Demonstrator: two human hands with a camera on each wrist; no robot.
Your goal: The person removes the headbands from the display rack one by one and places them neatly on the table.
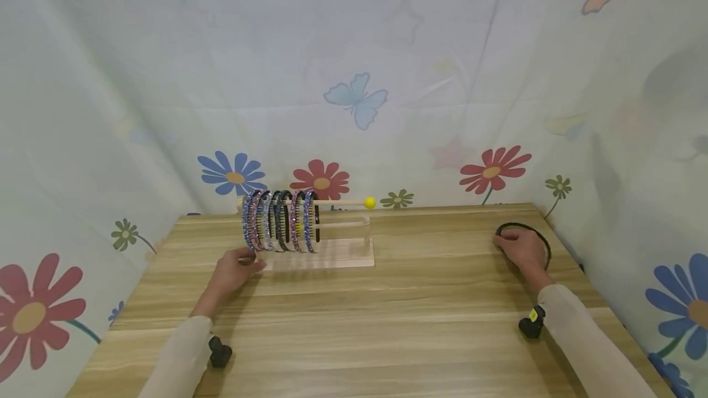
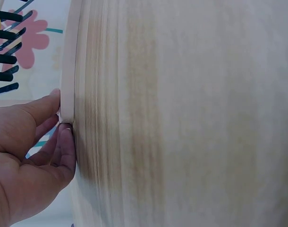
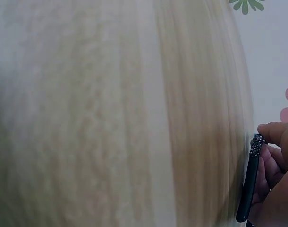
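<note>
At the left end of a wooden headband stand (image 1: 348, 260), my left hand (image 1: 232, 271) holds the corner of its base. The left wrist view shows the thumb and fingers pinching the end of that pale base (image 2: 69, 61). Several glittery toothed headbands (image 1: 310, 226), in blue, pink, silver and dark tones, hang on the stand's left half. Over the right side of the table, my right hand (image 1: 522, 249) pinches a black headband (image 1: 546, 242). In the right wrist view this headband (image 3: 248, 189) shows sparkly stones near the fingertips and a smooth black end; the palm hides part of it.
A yellow ball (image 1: 370, 202) caps the right end of the stand's upper rod. The wood-grain table (image 1: 376, 330) reaches back to a pale curtain (image 1: 265, 78) printed with flowers and butterflies. A small black camera sits at each wrist.
</note>
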